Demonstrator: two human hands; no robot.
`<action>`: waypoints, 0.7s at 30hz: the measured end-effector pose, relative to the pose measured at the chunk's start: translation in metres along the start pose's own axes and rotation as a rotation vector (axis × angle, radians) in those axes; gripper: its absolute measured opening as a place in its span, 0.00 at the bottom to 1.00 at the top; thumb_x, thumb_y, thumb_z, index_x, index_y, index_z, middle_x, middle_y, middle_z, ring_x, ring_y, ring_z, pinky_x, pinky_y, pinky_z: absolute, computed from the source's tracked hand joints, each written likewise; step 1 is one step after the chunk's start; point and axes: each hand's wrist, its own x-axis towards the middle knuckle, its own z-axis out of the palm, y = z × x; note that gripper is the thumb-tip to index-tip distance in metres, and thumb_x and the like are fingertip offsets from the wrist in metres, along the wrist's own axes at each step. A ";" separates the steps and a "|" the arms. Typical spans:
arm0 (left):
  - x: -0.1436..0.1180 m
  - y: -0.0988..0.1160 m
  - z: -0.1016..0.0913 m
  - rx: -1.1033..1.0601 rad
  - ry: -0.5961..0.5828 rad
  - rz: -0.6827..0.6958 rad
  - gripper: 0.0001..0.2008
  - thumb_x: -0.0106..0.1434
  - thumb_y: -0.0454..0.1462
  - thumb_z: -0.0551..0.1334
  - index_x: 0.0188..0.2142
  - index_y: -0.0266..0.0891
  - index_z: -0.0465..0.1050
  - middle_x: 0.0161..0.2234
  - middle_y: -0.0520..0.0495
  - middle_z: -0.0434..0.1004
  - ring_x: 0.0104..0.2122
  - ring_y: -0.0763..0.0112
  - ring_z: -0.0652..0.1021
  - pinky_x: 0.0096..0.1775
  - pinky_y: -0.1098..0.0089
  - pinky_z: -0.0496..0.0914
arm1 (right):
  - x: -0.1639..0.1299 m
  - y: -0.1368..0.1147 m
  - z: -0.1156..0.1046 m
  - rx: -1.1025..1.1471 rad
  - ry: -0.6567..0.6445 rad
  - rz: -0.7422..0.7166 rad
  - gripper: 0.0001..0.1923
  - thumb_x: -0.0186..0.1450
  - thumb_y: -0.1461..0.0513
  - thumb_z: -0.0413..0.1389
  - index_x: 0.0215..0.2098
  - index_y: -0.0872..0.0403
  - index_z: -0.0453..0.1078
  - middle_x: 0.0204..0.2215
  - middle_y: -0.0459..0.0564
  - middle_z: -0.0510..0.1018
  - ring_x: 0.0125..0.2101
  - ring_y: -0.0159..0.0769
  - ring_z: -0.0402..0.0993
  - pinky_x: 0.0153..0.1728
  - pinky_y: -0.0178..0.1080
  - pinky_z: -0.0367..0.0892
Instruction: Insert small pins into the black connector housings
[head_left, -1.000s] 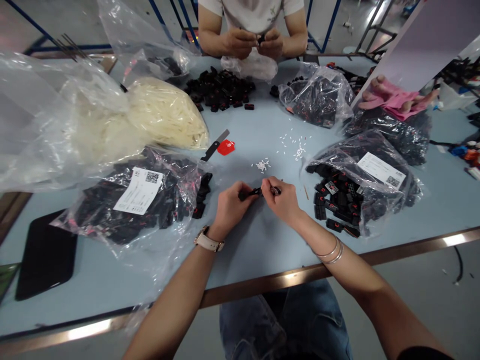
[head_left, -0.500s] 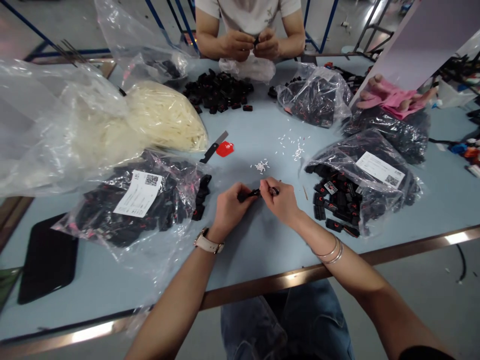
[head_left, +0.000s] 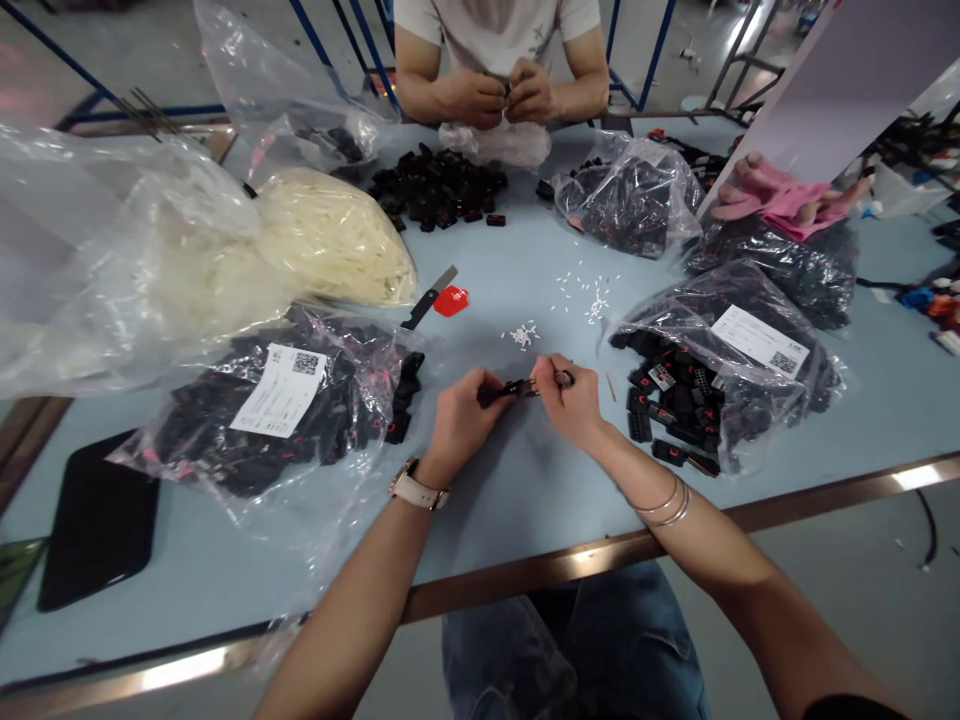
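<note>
My left hand point(head_left: 461, 415) pinches a small black connector point(head_left: 501, 390) just above the light blue table point(head_left: 525, 480). My right hand point(head_left: 574, 400) grips a thin metal tool point(head_left: 551, 380) whose tip meets the connector's end. Both hands hover at the table's middle, close together. A small heap of tiny white pins point(head_left: 523, 334) lies just beyond them. An open bag of black connectors point(head_left: 705, 385) sits right of my right hand; a labelled bag of the same parts point(head_left: 292, 405) sits left of my left hand.
A big clear bag of white strips point(head_left: 330, 235) fills the far left. A cutter with a red pad point(head_left: 439, 295) lies mid-table. Another person's hands point(head_left: 506, 95) work opposite, behind loose black parts point(head_left: 439, 185). Pink gloves point(head_left: 780, 200) lie far right; a black tablet point(head_left: 94, 515) near left.
My right hand has shifted slightly right, so the thin tool now shows between the two hands. The person opposite has drawn their hands closer together.
</note>
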 end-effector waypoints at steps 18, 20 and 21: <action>0.006 -0.022 -0.037 0.657 0.406 -0.144 0.20 0.64 0.31 0.49 0.54 0.32 0.66 0.60 0.28 0.57 0.58 0.40 0.61 0.50 0.42 0.61 | -0.001 0.015 0.003 0.248 0.078 0.181 0.20 0.66 0.50 0.45 0.26 0.54 0.66 0.18 0.43 0.71 0.21 0.27 0.69 0.22 0.29 0.63; 0.006 -0.027 -0.033 0.632 0.366 -0.114 0.22 0.64 0.31 0.48 0.57 0.30 0.63 0.62 0.27 0.53 0.61 0.41 0.55 0.54 0.40 0.56 | -0.001 0.015 0.003 0.225 0.059 0.170 0.21 0.66 0.49 0.44 0.25 0.54 0.65 0.18 0.43 0.71 0.20 0.27 0.68 0.22 0.30 0.62; 0.006 -0.029 -0.032 0.625 0.342 -0.100 0.22 0.64 0.32 0.48 0.57 0.29 0.62 0.63 0.27 0.51 0.63 0.41 0.53 0.55 0.39 0.53 | -0.002 0.014 0.003 0.209 0.047 0.164 0.21 0.66 0.49 0.44 0.25 0.54 0.65 0.18 0.43 0.70 0.20 0.27 0.68 0.22 0.30 0.62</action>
